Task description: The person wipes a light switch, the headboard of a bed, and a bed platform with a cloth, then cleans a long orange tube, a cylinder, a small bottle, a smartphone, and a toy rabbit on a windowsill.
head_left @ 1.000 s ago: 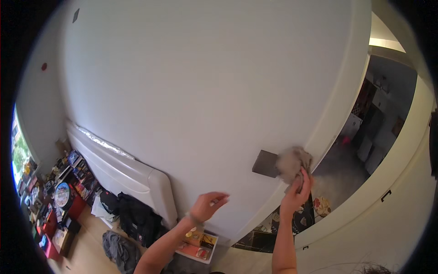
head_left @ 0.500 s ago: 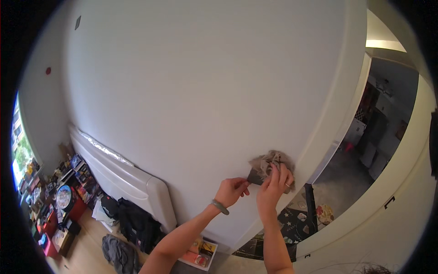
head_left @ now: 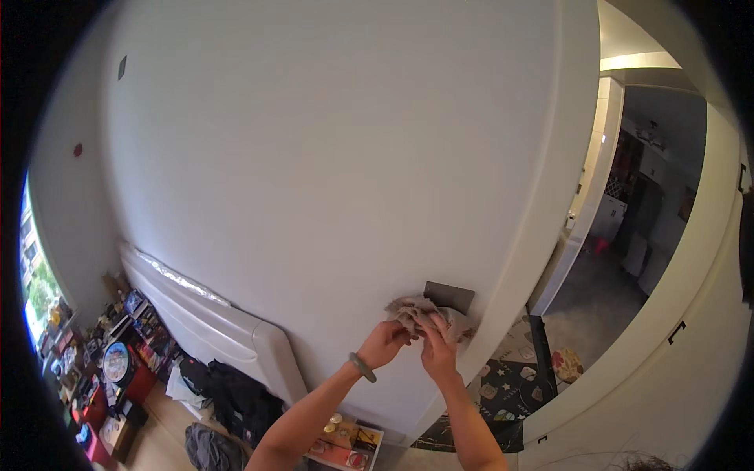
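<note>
A crumpled beige-grey cloth [head_left: 407, 308] is bunched between my two hands, just below a dark grey rectangular wall switch plate [head_left: 449, 296]. My right hand [head_left: 437, 350] presses its fingers into the cloth from the right. On the left side, my left hand [head_left: 383, 344], with a greenish bangle at its wrist, has its fingers closed at the cloth's lower edge. The plate's upper part is uncovered; its lower edge lies behind the cloth. Some fingertips are hidden in the folds.
A padded white headboard [head_left: 228, 330] leans along the white wall at left, with dark clothing [head_left: 243, 400] before it. A low box [head_left: 353, 443] of small items stands below my arms. To the right is a doorway with a dark patterned mat [head_left: 503, 385].
The cloth has moved down and left relative to the switch plate, showing more of it. My left hand has gone from the plate's lower left corner to the cloth. The view has shifted slightly.
</note>
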A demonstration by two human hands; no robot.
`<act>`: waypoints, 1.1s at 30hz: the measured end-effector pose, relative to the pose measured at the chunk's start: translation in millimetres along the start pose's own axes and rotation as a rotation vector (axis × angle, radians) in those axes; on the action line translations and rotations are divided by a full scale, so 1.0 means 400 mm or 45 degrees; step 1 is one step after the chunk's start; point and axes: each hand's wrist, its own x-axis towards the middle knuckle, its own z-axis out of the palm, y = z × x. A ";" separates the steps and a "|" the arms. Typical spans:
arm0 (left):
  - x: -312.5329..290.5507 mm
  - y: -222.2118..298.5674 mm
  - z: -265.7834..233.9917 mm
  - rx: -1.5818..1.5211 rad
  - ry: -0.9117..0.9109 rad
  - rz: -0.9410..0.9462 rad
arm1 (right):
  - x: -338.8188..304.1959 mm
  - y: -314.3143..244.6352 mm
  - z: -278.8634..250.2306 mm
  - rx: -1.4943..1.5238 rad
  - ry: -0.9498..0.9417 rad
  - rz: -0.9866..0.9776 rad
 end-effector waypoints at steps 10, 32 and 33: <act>-0.005 0.028 0.006 -0.105 -0.020 -0.011 | -0.008 0.049 -0.018 -0.448 0.239 -0.167; 0.038 0.179 0.088 1.088 0.532 0.753 | -0.038 -0.074 -0.077 1.491 0.215 1.153; 0.044 0.157 0.099 1.212 0.442 0.761 | -0.034 -0.074 -0.071 1.507 0.190 1.166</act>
